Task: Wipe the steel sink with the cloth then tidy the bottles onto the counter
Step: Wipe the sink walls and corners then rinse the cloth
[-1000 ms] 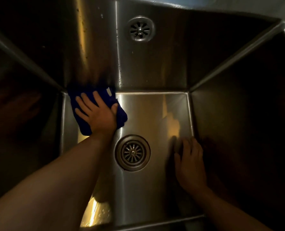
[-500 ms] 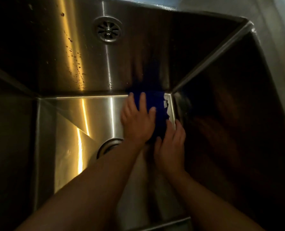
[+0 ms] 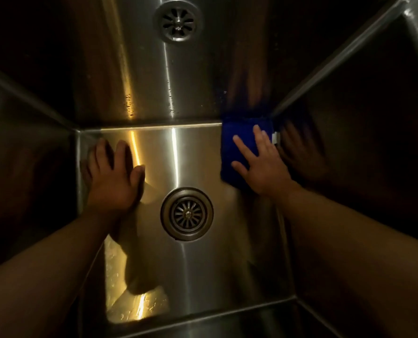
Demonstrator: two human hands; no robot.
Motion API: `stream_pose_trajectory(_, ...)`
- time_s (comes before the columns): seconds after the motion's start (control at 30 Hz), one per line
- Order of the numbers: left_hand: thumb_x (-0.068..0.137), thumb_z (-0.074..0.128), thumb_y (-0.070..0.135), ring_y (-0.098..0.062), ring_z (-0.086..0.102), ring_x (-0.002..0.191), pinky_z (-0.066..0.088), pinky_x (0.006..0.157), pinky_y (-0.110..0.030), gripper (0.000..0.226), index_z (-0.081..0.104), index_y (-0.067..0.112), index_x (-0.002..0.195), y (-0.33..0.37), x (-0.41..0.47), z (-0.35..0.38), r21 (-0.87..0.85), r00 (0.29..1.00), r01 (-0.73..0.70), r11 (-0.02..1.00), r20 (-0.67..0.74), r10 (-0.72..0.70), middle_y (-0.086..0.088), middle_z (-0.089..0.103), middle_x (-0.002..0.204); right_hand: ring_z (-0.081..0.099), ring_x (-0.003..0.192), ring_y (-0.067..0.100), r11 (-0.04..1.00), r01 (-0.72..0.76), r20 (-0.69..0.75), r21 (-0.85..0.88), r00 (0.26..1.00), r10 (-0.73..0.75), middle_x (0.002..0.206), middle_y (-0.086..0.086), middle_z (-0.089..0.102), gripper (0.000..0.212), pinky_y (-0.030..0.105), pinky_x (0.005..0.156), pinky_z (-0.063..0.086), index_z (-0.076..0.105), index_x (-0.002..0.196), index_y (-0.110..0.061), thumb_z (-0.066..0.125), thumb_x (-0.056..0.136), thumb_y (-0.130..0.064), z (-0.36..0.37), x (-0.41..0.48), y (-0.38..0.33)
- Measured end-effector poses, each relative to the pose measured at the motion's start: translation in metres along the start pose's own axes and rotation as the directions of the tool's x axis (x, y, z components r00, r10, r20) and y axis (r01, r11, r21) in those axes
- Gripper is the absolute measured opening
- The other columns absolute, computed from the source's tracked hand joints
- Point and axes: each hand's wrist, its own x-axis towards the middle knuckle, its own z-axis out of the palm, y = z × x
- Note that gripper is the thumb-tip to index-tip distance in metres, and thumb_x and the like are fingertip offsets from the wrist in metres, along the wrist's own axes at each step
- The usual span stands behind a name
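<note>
Two flat hands in the sink (image 3: 198, 152).
Right hand (image 3: 264, 167) presses cloth (image 3: 238, 128) into the corner; left hand (image 3: 112, 181), empty, seems to brace.

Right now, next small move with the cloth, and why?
Probably slide the right hand and blue cloth left along the floor of the sink: the cloth sits pressed in the far right corner, and the floor toward the left hand lies uncovered.
</note>
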Motion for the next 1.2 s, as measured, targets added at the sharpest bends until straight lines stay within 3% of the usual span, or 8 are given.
stream_pose_trajectory(0.2, 0.089, 0.033, 0.047, -0.044, 0.020, 0.138, 0.011, 0.113, -0.056, 0.066, 0.028, 0.013, 0.145, 0.001, -0.002, -0.019, 0.039, 1.000, 0.014, 0.999, 0.002, -0.014, -0.029, 0.024, 0.147, 0.018, 0.134, 0.039, 0.989, -0.146, 0.101, -0.026, 0.984, 0.148, 0.152, 0.015, 0.012, 0.066, 0.050, 0.090, 0.046, 0.017, 0.145, -0.039, 0.048, 0.089, -0.056, -0.001, -0.052, -0.024)
stream_pose_trajectory(0.37, 0.090, 0.038, 0.041, -0.047, 0.025, 0.134, 0.019, 0.112, -0.056, 0.062, 0.033, 0.009, 0.143, 0.009, -0.019, -0.038, -0.025, 1.000, -0.004, 1.000, 0.005, 0.005, -0.031, 0.029, 0.144, 0.031, 0.127, 0.040, 0.989, -0.145, 0.374, -0.003, 0.917, 0.136, 0.147, 0.020, 0.020, 0.072, 0.044, 0.091, 0.046, 0.016, 0.144, -0.026, 0.055, 0.089, -0.050, 0.003, -0.133, -0.024)
stream_pose_trajectory(0.5, 0.092, 0.036, 0.040, -0.047, 0.021, 0.137, 0.015, 0.115, -0.052, 0.062, 0.032, 0.010, 0.146, 0.008, -0.037, -0.045, 0.027, 0.997, -0.024, 0.999, 0.073, 0.022, -0.032, 0.025, 0.148, 0.026, 0.131, 0.039, 0.995, 0.054, 0.546, -0.082, 0.838, -0.001, 0.149, 0.019, 0.016, 0.077, 0.045, 0.095, 0.044, 0.011, 0.148, -0.026, 0.054, 0.089, -0.050, 0.016, -0.182, -0.040)
stream_pose_trajectory(0.63, 0.097, 0.033, 0.046, -0.036, -0.007, 0.146, -0.002, 0.118, -0.046, 0.063, 0.008, 0.029, 0.152, -0.009, -0.050, -0.037, 0.035, 0.967, 0.044, 0.998, 0.251, -0.051, -0.018, -0.004, 0.159, 0.020, 0.135, 0.040, 0.944, 0.278, 0.557, -0.176, 0.819, -0.137, 0.152, 0.022, 0.011, 0.078, 0.046, 0.092, 0.045, 0.008, 0.149, -0.025, 0.053, 0.090, -0.050, 0.020, -0.179, -0.061)
stream_pose_trajectory(0.77, 0.096, 0.031, 0.052, -0.029, -0.018, 0.145, -0.006, 0.118, -0.042, 0.063, 0.003, 0.036, 0.151, -0.025, -0.058, -0.033, 0.050, 0.915, 0.086, 0.995, 0.391, -0.098, -0.010, -0.015, 0.159, 0.009, 0.141, 0.047, 0.827, 0.540, 0.597, -0.159, 0.719, -0.355, 0.154, 0.031, 0.003, 0.073, 0.060, 0.105, 0.027, 0.001, 0.151, -0.024, 0.043, 0.096, -0.047, 0.035, -0.190, -0.081)
stream_pose_trajectory(0.9, 0.097, 0.028, 0.052, -0.031, -0.017, 0.145, -0.006, 0.119, -0.041, 0.063, 0.002, 0.035, 0.151, -0.022, -0.055, -0.033, 0.058, 0.914, 0.112, 0.992, 0.387, -0.126, -0.012, -0.012, 0.159, 0.051, 0.122, 0.043, 0.695, 0.703, 0.453, -0.149, 0.674, -0.584, 0.135, 0.027, 0.050, 0.079, 0.060, 0.093, 0.043, 0.045, 0.140, -0.029, 0.067, 0.073, -0.063, 0.037, -0.188, -0.106)
stream_pose_trajectory(1.07, 0.098, 0.026, 0.050, -0.028, -0.017, 0.145, -0.003, 0.117, -0.042, 0.061, 0.001, 0.034, 0.151, -0.016, -0.052, -0.034, 0.026, 0.942, 0.129, 0.991, 0.310, -0.131, -0.009, -0.013, 0.160, 0.002, 0.144, 0.043, 0.591, 0.802, 0.308, -0.085, 0.585, -0.750, 0.158, 0.020, 0.002, 0.075, 0.068, 0.109, 0.005, 0.007, 0.152, -0.032, 0.035, 0.090, -0.062, 0.059, -0.181, -0.153)
stream_pose_trajectory(1.2, 0.099, 0.024, 0.048, -0.027, -0.016, 0.146, -0.002, 0.117, -0.040, 0.059, 0.003, 0.032, 0.151, -0.016, -0.054, -0.041, -0.033, 0.955, 0.125, 0.992, 0.274, -0.111, -0.008, -0.011, 0.160, -0.031, 0.139, 0.037, 0.697, 0.717, 0.345, -0.014, 0.658, -0.670, 0.153, 0.014, -0.030, 0.075, 0.065, 0.105, -0.022, -0.008, 0.150, -0.034, 0.028, 0.092, -0.064, 0.072, -0.183, -0.217)
